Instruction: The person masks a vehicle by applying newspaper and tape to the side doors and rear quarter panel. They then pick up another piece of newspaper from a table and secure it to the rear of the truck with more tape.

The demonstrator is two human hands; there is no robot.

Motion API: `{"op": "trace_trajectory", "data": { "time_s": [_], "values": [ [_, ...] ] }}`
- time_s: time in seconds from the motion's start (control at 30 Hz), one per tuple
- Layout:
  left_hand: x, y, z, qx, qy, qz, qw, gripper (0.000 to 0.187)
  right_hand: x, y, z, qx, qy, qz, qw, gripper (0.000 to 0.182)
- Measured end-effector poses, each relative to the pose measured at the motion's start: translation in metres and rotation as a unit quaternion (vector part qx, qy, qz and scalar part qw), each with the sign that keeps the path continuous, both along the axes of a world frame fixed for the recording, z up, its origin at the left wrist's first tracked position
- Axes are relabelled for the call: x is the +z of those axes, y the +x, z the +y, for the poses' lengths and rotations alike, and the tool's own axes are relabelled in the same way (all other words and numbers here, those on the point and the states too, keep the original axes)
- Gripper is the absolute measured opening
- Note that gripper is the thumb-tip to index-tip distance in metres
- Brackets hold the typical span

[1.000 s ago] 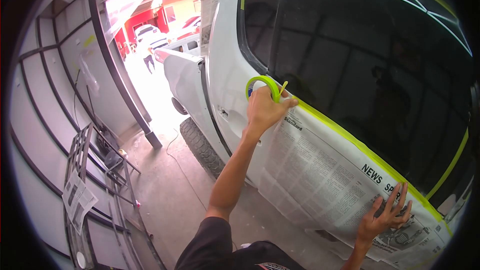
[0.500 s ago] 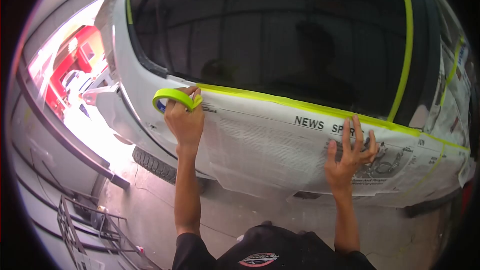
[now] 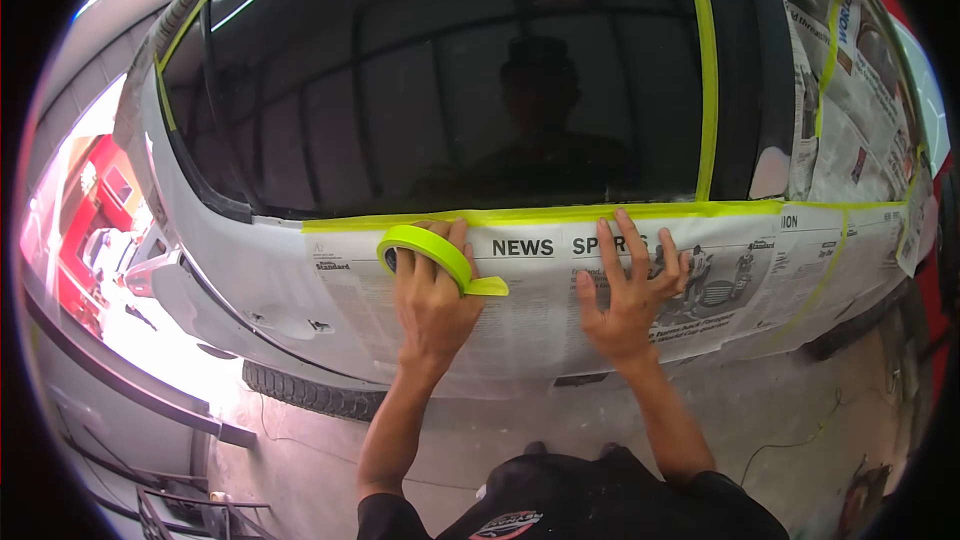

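Observation:
My left hand [image 3: 432, 300] has its fingers through a roll of yellow-green tape [image 3: 430, 238], with a loose tape end hanging at its right. Its fingertips touch the upper part of the newspaper [image 3: 530, 310] on the vehicle's side. My right hand [image 3: 632, 300] lies on the newspaper with fingers spread, the fingertips close under the taped edge. A yellow-green tape strip [image 3: 560, 215] runs along the newspaper's top edge, just below the dark window [image 3: 440, 90].
Another tape strip [image 3: 706, 80] runs down the window's right side. More newspaper [image 3: 865, 110] covers the vehicle at the right. A tire [image 3: 310, 390] shows below. A metal frame [image 3: 190, 510] stands at lower left, and a red vehicle [image 3: 95, 195] is outside.
My left hand has moved right along the edge with the roll, nearer my right hand, and the loose tape end shows. The view has shifted. My right hand stays on the newspaper.

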State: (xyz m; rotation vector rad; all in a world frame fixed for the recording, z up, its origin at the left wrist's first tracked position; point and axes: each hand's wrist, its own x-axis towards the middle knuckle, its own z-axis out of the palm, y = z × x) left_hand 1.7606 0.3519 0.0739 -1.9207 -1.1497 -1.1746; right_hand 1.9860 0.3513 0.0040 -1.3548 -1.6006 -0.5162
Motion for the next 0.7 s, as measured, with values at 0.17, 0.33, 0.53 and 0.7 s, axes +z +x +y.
{"op": "trace_trajectory", "data": {
  "time_s": [0.17,0.33,0.53,0.7],
  "values": [
    [0.0,0.027,0.001,-0.052,-0.032,-0.008,0.998,0.036,0.003,-0.003,-0.002,0.0,0.0,0.004,1.0,0.051],
    [0.0,0.0,0.0,0.01,-0.011,-0.036,0.999,0.036,-0.002,0.0,0.001,0.0,0.012,0.002,1.0,0.052],
    [-0.005,0.048,-0.002,-0.009,-0.023,0.004,1.0,0.044,0.0,0.0,-0.001,0.003,0.003,0.009,1.0,0.051],
    [0.0,0.062,0.001,-0.059,-0.058,0.001,0.997,0.053,0.005,0.003,-0.006,0.016,-0.006,0.004,1.0,0.05]
  ]
}}
